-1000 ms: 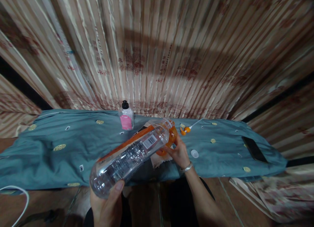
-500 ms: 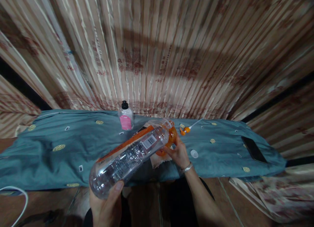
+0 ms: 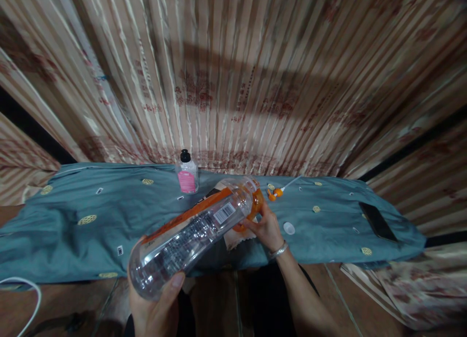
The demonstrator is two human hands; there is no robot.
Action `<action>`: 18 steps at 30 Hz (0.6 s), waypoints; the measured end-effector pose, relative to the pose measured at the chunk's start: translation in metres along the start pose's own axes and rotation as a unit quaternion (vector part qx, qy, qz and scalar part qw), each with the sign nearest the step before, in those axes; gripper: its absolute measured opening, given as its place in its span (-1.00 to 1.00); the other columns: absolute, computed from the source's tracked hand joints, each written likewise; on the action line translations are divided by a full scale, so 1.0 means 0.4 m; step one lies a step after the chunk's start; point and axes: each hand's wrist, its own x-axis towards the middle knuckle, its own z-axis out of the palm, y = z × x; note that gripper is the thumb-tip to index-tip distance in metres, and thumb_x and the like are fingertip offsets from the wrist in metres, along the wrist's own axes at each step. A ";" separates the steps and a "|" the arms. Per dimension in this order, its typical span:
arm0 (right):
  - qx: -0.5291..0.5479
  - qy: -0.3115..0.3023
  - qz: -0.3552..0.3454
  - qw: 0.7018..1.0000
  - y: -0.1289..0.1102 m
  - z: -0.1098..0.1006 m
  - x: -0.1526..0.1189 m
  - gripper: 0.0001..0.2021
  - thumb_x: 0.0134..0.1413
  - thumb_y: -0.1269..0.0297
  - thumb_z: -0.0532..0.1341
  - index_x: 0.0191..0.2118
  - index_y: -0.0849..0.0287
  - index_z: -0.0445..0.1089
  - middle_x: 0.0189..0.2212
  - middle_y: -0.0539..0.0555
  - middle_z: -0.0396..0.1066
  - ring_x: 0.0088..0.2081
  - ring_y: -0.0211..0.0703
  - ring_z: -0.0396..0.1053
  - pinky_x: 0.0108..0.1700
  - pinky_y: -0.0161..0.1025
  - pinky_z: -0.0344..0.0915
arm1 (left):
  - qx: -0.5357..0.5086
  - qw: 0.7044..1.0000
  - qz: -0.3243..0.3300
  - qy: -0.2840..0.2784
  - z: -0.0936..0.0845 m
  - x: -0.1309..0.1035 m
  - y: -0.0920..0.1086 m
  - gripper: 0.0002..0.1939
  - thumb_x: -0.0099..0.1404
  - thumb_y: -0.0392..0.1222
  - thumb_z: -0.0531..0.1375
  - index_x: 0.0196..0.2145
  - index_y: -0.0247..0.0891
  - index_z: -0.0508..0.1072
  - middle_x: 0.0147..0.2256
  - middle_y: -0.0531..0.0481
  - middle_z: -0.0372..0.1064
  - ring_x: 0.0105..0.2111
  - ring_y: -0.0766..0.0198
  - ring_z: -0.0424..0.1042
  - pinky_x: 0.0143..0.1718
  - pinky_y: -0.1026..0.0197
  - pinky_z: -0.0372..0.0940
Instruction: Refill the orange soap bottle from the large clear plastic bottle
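My left hand [image 3: 155,300] is wrapped round the base of a large clear plastic bottle [image 3: 189,239], which has an orange label and a barcode. The bottle lies tilted, its open neck up and to the right. In my right hand [image 3: 268,227] is a smaller orange bottle [image 3: 256,204], partly hidden behind the neck of the big one. The two necks overlap in view; whether they touch I cannot tell. Under them a printed cloth or packet [image 3: 237,242] shows in part. Just right of my right hand lies a small white cap [image 3: 289,228].
An orange pump top [image 3: 277,193] with a thin tube lies behind my right hand. A clear bottle with pink label and black cap [image 3: 187,179] stands at the back. A dark phone [image 3: 377,221] rests at the right on the teal cloth [image 3: 328,230]. Behind hangs a striped curtain [image 3: 233,84].
The base of the large bottle has shifted slightly left and down with my left hand, and the bottle has rolled a little. My right hand has hardly moved.
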 end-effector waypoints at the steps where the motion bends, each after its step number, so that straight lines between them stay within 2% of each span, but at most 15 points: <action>1: 0.010 0.004 0.004 1.000 0.001 0.000 0.000 -0.18 -0.06 -0.01 0.50 0.27 0.11 0.23 0.04 0.22 0.55 0.01 0.15 0.57 0.04 -0.02 0.51 | -0.002 1.000 -0.001 -0.003 0.000 0.001 -0.002 -0.11 -0.17 -0.16 0.57 0.15 -0.15 0.42 0.03 -0.08 0.48 0.01 0.07 0.48 0.07 0.10 0.40; 3: 0.023 0.011 0.009 1.000 0.001 -0.001 0.001 -0.06 -0.08 -0.02 0.51 0.36 0.11 0.11 0.11 0.24 0.51 0.06 0.17 0.55 0.10 0.03 0.48 | 0.001 1.000 -0.004 -0.005 -0.002 0.003 -0.006 -0.09 -0.16 -0.15 0.57 0.17 -0.15 0.41 0.03 -0.09 0.48 0.01 0.05 0.48 0.10 0.05 0.39; 5: 0.020 0.014 0.010 1.000 0.000 -0.001 0.003 -0.04 -0.08 -0.01 0.51 0.37 0.11 0.09 0.12 0.24 0.51 0.08 0.18 0.54 0.12 0.04 0.47 | 0.008 1.000 -0.009 -0.008 -0.003 0.004 -0.008 -0.09 -0.15 -0.11 0.57 0.17 -0.17 0.41 0.04 -0.13 0.48 0.01 0.01 0.48 0.13 -0.02 0.37; 7: 0.014 0.015 0.002 1.000 -0.002 0.000 0.004 -0.11 -0.07 -0.01 0.51 0.33 0.12 0.17 0.08 0.23 0.53 0.04 0.16 0.56 0.09 0.01 0.49 | 0.011 1.000 -0.010 -0.004 -0.002 0.004 -0.006 -0.09 -0.16 -0.09 0.58 0.16 -0.16 0.42 0.05 -0.12 0.47 0.02 -0.01 0.48 0.15 -0.04 0.36; 12: 0.019 0.022 -0.026 0.999 -0.007 0.000 0.007 -0.29 -0.04 -0.01 0.49 0.18 0.16 0.33 -0.04 0.22 0.58 -0.05 0.13 0.58 -0.02 -0.06 0.53 | 0.017 1.000 0.000 0.012 0.023 -0.011 0.016 -0.11 -0.15 -0.07 0.58 0.16 -0.06 0.42 0.04 -0.03 0.48 0.04 0.07 0.47 0.16 0.05 0.34; 15: 0.017 0.024 -0.023 0.999 -0.009 0.000 0.009 -0.31 -0.04 0.00 0.49 0.16 0.16 0.35 -0.06 0.19 0.59 -0.06 0.11 0.58 -0.03 -0.07 0.53 | 0.024 1.000 -0.004 0.019 0.037 -0.021 0.026 -0.10 -0.12 -0.02 0.57 0.19 -0.06 0.41 0.06 -0.05 0.47 0.08 0.04 0.44 0.26 -0.04 0.24; 18: 0.014 0.024 -0.019 0.999 -0.013 0.001 0.013 -0.33 -0.05 0.01 0.49 0.15 0.15 0.35 -0.07 0.18 0.59 -0.09 0.09 0.59 -0.06 -0.09 0.53 | 0.019 0.999 -0.006 0.026 0.033 -0.019 0.019 -0.06 -0.15 -0.03 0.58 0.20 -0.07 0.40 0.05 -0.07 0.46 0.09 -0.01 0.43 0.32 -0.19 0.14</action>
